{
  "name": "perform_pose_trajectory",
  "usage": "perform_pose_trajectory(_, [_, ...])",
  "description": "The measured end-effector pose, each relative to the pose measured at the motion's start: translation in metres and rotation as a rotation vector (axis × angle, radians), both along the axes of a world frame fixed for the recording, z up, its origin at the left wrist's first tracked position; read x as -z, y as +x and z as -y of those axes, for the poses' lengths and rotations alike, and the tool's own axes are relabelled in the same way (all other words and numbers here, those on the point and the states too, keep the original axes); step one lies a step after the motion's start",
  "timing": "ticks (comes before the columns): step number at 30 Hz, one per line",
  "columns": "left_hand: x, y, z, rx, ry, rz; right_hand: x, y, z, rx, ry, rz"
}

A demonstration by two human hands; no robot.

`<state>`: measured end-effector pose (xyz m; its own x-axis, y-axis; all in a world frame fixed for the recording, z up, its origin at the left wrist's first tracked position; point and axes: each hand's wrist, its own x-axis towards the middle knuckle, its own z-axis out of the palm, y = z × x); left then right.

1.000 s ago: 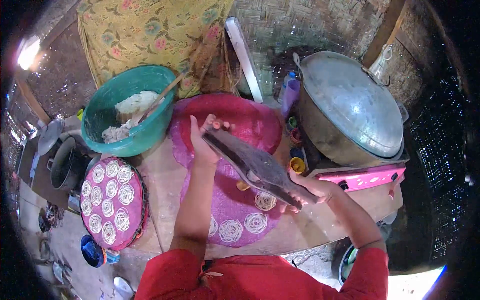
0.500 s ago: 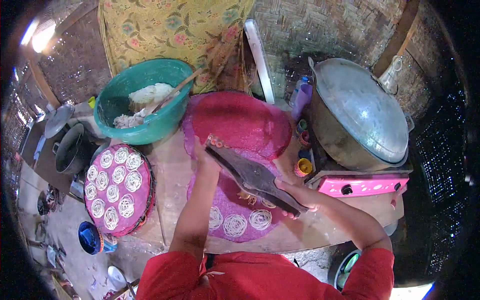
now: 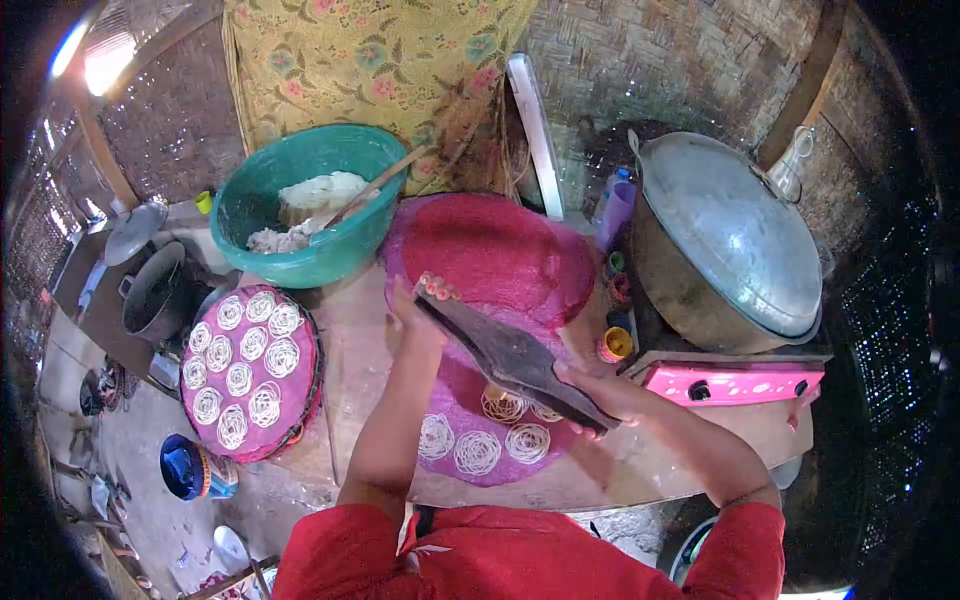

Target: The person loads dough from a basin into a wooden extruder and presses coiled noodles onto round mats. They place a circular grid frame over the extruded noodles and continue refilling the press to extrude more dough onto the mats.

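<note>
A long dark wooden press (image 3: 515,350) slants over the work surface, gripped at both ends. My left hand (image 3: 420,305) is wrapped round its upper left end, fingertips showing over the edge. At the lower right end my right hand (image 3: 605,395) is closed round it. Beneath the press lies a purple mesh sheet (image 3: 445,388) with round white noodle-like nests (image 3: 477,452) near its front edge. Another nest (image 3: 503,404) shows just under the press, partly hidden by it. A round purple tray (image 3: 248,347) at the left bears several finished white nests.
A green basin (image 3: 305,262) holds white dough (image 3: 325,192) and a wooden stick. On the right, a big lidded pot (image 3: 735,240) stands on a pink stove (image 3: 735,384). Small coloured cups (image 3: 617,344) stand beside it. A red round mesh (image 3: 480,250) lies behind the press.
The view has shifted, so the surroundings sit further right. Both hands still grip the press, whose slant is slightly changed. Strands under it now form more of a nest.
</note>
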<state>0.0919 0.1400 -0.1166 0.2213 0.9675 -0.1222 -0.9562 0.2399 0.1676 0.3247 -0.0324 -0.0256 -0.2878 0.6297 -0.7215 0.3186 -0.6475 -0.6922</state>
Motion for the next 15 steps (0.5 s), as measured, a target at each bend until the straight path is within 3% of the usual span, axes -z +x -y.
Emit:
perform_pose_trajectory(2, [0.004, 0.002, 0.011, -0.029, 0.008, -0.077, 0.001, 0.004, 0.007, 0.013, -0.015, 0.024])
perform_pose_trajectory(6, [0.018, 0.022, 0.019, -0.022, -0.025, 0.048, 0.001, 0.02, 0.012, 0.023, -0.073, -0.063])
perform_pose_trajectory(8, [0.029, 0.028, 0.01, -0.008, -0.057, 0.102, -0.008, 0.023, 0.007, -0.089, 0.008, 0.026])
perform_pose_trajectory(11, [0.041, 0.036, -0.005, 0.012, -0.075, 0.153, 0.009, 0.027, -0.001, -0.047, 0.098, 0.157])
perform_pose_trajectory(13, [0.047, 0.033, -0.01, 0.065, 0.105, 0.306, 0.012, 0.032, -0.004, -0.043, 0.094, 0.205])
perform_pose_trajectory(15, [0.047, 0.034, -0.014, 0.052, 0.116, 0.253, 0.005, 0.031, -0.004, 0.121, -0.051, -0.273])
